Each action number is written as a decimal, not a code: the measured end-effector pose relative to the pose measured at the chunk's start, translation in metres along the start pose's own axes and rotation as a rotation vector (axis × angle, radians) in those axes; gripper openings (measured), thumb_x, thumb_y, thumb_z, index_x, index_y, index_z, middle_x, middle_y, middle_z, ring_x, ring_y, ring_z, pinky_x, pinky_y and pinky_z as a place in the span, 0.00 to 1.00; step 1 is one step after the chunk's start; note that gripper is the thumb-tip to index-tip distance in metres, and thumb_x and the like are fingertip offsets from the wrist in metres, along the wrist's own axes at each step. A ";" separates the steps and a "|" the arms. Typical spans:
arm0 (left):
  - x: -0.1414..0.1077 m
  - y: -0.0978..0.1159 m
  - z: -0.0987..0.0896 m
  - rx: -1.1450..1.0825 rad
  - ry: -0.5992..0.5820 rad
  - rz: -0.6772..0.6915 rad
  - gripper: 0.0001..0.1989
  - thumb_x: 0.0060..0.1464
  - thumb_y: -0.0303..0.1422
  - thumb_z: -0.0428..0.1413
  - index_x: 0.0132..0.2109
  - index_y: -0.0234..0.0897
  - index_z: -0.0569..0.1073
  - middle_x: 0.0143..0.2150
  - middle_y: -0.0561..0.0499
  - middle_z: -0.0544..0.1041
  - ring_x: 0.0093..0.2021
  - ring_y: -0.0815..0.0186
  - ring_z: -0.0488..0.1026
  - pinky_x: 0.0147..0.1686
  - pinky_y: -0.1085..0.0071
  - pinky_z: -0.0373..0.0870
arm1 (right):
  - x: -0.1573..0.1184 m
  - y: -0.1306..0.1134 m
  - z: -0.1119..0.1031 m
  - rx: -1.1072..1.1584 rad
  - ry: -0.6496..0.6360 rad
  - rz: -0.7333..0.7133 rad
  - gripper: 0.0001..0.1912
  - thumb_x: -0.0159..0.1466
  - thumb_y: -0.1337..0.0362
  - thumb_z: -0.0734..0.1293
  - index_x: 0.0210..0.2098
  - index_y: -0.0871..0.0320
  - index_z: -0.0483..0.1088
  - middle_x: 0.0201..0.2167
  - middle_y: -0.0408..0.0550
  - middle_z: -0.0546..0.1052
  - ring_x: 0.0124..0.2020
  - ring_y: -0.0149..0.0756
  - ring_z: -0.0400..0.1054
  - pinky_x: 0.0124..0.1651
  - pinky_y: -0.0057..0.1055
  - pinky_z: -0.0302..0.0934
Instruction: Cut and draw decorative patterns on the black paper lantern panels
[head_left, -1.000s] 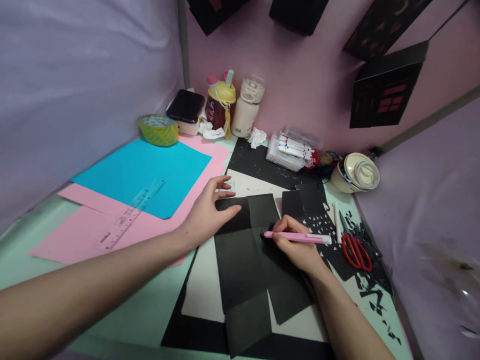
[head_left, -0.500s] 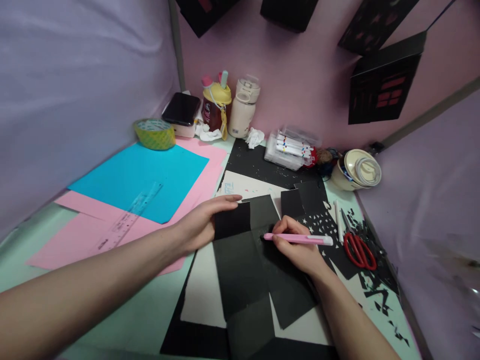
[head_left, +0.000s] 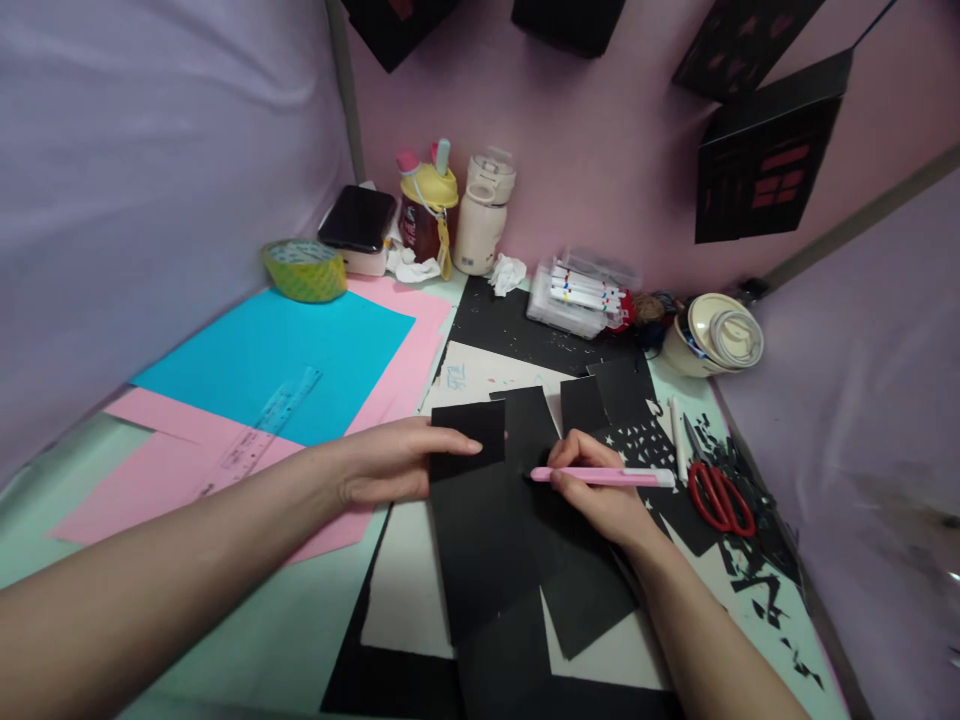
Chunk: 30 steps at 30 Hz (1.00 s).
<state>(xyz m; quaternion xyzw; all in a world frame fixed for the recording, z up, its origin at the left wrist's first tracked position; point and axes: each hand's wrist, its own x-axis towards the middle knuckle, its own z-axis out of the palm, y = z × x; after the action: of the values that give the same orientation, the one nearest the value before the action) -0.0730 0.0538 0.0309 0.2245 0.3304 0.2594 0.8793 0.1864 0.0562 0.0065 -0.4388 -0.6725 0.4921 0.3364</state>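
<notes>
My left hand (head_left: 397,457) holds the left edge of a folded black card (head_left: 487,550). Its thumb lies flat over the upper flap, and its fingers go partly out of sight behind the edge. My right hand (head_left: 600,500) grips a slim pink pen-like tool (head_left: 607,477) with a white end. The tool lies almost level, its dark tip close to the card's middle crease; whether it touches is hard to tell against the black. Fold lines divide the card into several panels. Under it are white paper (head_left: 409,580) and more black paper (head_left: 390,685).
On the right are red-handled scissors (head_left: 721,498), black scraps (head_left: 765,600) and star-shaped cutouts (head_left: 641,445). A clear ruler (head_left: 262,425) crosses blue paper (head_left: 300,340) at left. Bottles (head_left: 480,225), yellow tape (head_left: 304,270) and a marker case (head_left: 577,300) stand behind. Black paper houses (head_left: 772,150) hang above.
My left thumb has come over the top of the card's upper flap, and the panels have tilted, looking darker. The pink tool has shifted slightly right.
</notes>
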 end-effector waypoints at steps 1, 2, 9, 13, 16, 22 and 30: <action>0.002 -0.002 0.000 -0.025 -0.001 0.030 0.21 0.52 0.24 0.59 0.55 0.32 0.73 0.50 0.41 0.78 0.49 0.59 0.76 0.53 0.65 0.69 | 0.000 0.000 0.000 0.000 0.004 0.003 0.08 0.57 0.69 0.65 0.25 0.56 0.61 0.25 0.41 0.68 0.27 0.31 0.61 0.30 0.28 0.53; 0.003 -0.004 0.000 -0.046 0.008 0.047 0.24 0.52 0.22 0.59 0.58 0.34 0.71 0.51 0.42 0.77 0.50 0.59 0.75 0.53 0.65 0.68 | 0.000 0.000 0.000 -0.002 0.009 0.006 0.08 0.57 0.69 0.65 0.25 0.56 0.61 0.25 0.41 0.68 0.26 0.31 0.61 0.30 0.28 0.53; 0.008 -0.006 -0.004 -0.102 0.078 0.052 0.40 0.47 0.16 0.55 0.67 0.39 0.58 0.51 0.43 0.77 0.48 0.59 0.76 0.51 0.64 0.68 | 0.000 -0.001 0.001 -0.008 0.013 0.024 0.08 0.56 0.68 0.66 0.25 0.56 0.62 0.25 0.41 0.68 0.27 0.31 0.61 0.30 0.28 0.54; 0.008 -0.006 -0.004 -0.110 0.075 0.058 0.42 0.46 0.15 0.54 0.68 0.40 0.56 0.52 0.44 0.77 0.48 0.59 0.76 0.49 0.64 0.69 | 0.000 -0.001 0.002 -0.016 0.011 0.037 0.08 0.56 0.68 0.67 0.25 0.56 0.62 0.25 0.41 0.68 0.27 0.31 0.61 0.29 0.28 0.55; 0.008 -0.006 -0.005 -0.105 0.063 0.058 0.42 0.47 0.16 0.54 0.68 0.42 0.55 0.52 0.44 0.76 0.48 0.58 0.77 0.49 0.64 0.70 | 0.000 -0.002 0.002 -0.028 0.009 0.054 0.08 0.56 0.67 0.67 0.24 0.56 0.62 0.25 0.41 0.68 0.27 0.31 0.61 0.29 0.28 0.55; 0.008 -0.007 -0.007 -0.127 0.024 0.058 0.42 0.46 0.16 0.54 0.68 0.40 0.56 0.52 0.43 0.76 0.49 0.57 0.76 0.53 0.61 0.67 | 0.000 -0.006 0.002 -0.052 0.015 0.088 0.07 0.55 0.67 0.67 0.24 0.56 0.62 0.24 0.41 0.69 0.26 0.31 0.62 0.28 0.27 0.55; 0.008 -0.007 -0.005 -0.135 0.023 0.055 0.42 0.46 0.16 0.53 0.68 0.39 0.55 0.51 0.43 0.77 0.49 0.57 0.76 0.53 0.60 0.68 | 0.001 -0.006 0.003 -0.109 0.043 0.112 0.07 0.54 0.68 0.66 0.23 0.56 0.63 0.22 0.40 0.68 0.25 0.30 0.60 0.27 0.27 0.54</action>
<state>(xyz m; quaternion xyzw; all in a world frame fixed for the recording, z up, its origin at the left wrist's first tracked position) -0.0691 0.0542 0.0200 0.1706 0.3161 0.3075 0.8811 0.1814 0.0550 0.0117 -0.5038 -0.6654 0.4631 0.2982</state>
